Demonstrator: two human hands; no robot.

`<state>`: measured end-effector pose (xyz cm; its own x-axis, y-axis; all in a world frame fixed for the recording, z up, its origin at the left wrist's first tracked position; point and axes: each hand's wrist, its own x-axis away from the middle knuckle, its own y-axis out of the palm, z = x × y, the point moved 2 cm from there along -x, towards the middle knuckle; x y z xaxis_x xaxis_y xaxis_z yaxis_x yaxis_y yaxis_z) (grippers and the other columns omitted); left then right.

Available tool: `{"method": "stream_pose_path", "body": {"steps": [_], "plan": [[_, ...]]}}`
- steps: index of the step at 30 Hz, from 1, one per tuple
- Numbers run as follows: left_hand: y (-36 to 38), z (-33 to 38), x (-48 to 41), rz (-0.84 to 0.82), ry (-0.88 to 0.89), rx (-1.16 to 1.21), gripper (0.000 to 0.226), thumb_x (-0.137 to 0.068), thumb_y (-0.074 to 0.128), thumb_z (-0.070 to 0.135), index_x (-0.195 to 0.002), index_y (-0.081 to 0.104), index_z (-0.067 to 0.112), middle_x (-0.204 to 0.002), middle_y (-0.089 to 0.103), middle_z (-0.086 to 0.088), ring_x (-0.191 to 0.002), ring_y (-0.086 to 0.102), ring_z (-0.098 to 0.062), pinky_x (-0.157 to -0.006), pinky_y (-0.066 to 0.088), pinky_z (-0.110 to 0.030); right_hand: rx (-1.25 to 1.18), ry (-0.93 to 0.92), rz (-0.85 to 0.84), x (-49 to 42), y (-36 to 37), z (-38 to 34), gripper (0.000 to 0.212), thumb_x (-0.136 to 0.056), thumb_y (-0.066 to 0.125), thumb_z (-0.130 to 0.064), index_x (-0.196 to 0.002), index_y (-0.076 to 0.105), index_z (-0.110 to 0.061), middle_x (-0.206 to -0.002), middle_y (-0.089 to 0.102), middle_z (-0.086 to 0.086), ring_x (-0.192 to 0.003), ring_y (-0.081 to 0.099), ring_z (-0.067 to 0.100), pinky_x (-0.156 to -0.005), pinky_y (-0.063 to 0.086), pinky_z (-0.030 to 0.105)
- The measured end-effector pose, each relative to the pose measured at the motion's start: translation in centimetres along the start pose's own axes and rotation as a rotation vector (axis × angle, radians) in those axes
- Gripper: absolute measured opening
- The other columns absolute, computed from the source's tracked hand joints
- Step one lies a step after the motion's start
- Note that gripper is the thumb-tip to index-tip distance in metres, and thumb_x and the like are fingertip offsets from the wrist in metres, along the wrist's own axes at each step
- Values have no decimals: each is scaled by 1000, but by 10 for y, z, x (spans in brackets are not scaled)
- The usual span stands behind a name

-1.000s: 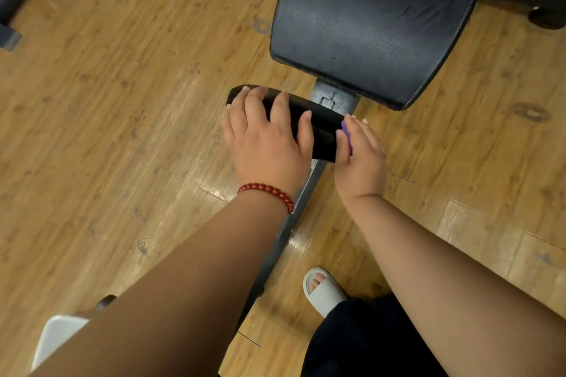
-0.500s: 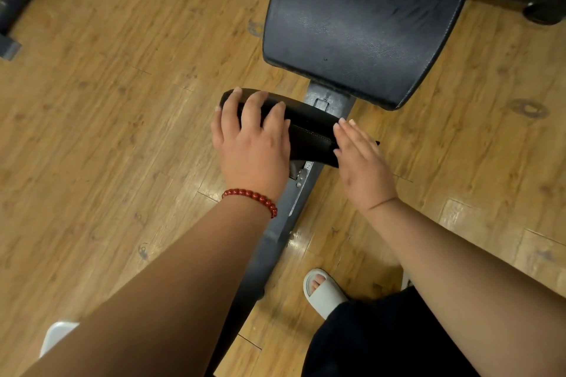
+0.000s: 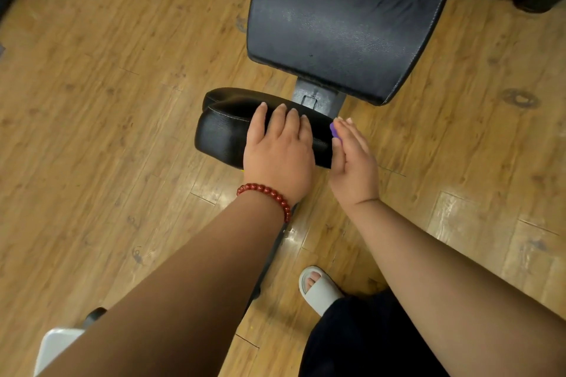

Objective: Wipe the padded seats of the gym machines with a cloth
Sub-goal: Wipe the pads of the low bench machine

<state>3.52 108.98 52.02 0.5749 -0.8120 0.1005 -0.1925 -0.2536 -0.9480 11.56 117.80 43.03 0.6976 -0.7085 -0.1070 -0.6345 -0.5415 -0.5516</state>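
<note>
- The small pad (image 3: 223,135) lies crosswise in front of the person. Its long axis runs left to right, on a metal post (image 3: 315,98) above the wood floor (image 3: 122,70).
- The left grip (image 3: 278,150) rests on top of this pad near its right half, fingers laid fairly straight over the far edge. It holds nothing else.
- The right grip (image 3: 352,159) stands flat against the pad's right end, fingers straight, pressing a purple cloth (image 3: 333,131) to it.
- The rest of the pad stretches left from the cloth, so the right grip is nearer the work. The left grip sits in the way of a wipe along the top.
- The large seat (image 3: 346,18) lies beyond the small pad, farther from both grips.
- Only a sliver of cloth shows, and whether the thumb pins it is hidden. The seat's far edge is cut off.
</note>
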Motion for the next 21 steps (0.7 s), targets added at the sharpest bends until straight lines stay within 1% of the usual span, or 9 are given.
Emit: {"method": "stream_pose_path", "body": {"steps": [2, 3, 6, 8, 10, 13, 15, 19, 21], "plan": [[8, 8, -8, -70, 41, -17, 55, -102, 16, 37, -150, 29, 12, -154, 35, -7, -146, 21, -26, -118, 1, -43, -7, 1, 3, 0, 0, 4, 40, -101, 41, -16, -136, 50, 0, -141, 51, 14, -134, 31, 10, -107, 18, 0], [12, 11, -12, -88, 45, -26, 56, -103, 15, 38, -151, 27, 12, -154, 33, -8, -146, 20, -27, -118, 2, -43, -9, 7, 1, 1, 0, 5, 41, -101, 39, -18, -137, 50, -1, -142, 49, 13, -135, 30, 9, -107, 17, 1], [22, 14, -21, -93, 42, -125, 60, -101, 10, 41, -147, 36, 12, -147, 44, -8, -141, 32, -27, -114, 2, -46, -38, 20, -20, 5, 2, 7, 44, -103, 34, -24, -141, 45, -4, -147, 44, 8, -137, 24, 5, -110, 15, 3], [27, 14, -23, -70, 55, -204, 62, -100, 9, 42, -141, 46, 13, -138, 55, -7, -133, 43, -27, -111, 9, -47, -85, 39, -35, 5, 1, 11, 45, -104, 31, -25, -141, 45, -4, -147, 43, 8, -138, 23, 5, -110, 16, 3], [31, 13, -24, -52, 80, -240, 63, -99, 9, 42, -135, 53, 12, -130, 60, -6, -125, 50, -27, -109, 15, -46, -153, 99, -34, 0, -1, 16, 43, -103, 33, -21, -140, 47, -4, -146, 45, 8, -137, 26, 5, -106, 17, 0], [35, 14, -27, -42, 99, -236, 65, -99, 10, 42, -130, 58, 11, -126, 63, -7, -120, 54, -27, -107, 20, -45, -232, 211, -22, -10, -1, 23, 41, -102, 35, -18, -136, 51, -5, -142, 49, 7, -133, 32, 5, -101, 19, -3], [38, 16, -29, -28, 95, -215, 64, -99, 12, 43, -128, 59, 10, -124, 63, -7, -119, 54, -27, -107, 21, -45, -256, 238, -9, -13, 0, 25, 40, -102, 35, -18, -136, 52, -5, -142, 49, 6, -135, 33, 7, -101, 19, -3], [43, 22, -31, 9, 79, -173, 59, -100, 18, 41, -125, 61, 9, -122, 64, -7, -117, 56, -27, -106, 24, -44, -197, 129, -42, 4, 3, 24, 44, -104, 31, -26, -141, 45, -8, -145, 35, -7, -142, 23, 11, -110, 18, 5], [44, 24, -32, 25, 73, -148, 58, -100, 18, 40, -125, 61, 9, -122, 64, -7, -118, 55, -27, -106, 24, -44, -186, 115, -65, 8, 4, 26, 46, -103, 29, -28, -143, 42, -9, -146, 32, -8, -144, 21, 14, -111, 17, 6]]}}
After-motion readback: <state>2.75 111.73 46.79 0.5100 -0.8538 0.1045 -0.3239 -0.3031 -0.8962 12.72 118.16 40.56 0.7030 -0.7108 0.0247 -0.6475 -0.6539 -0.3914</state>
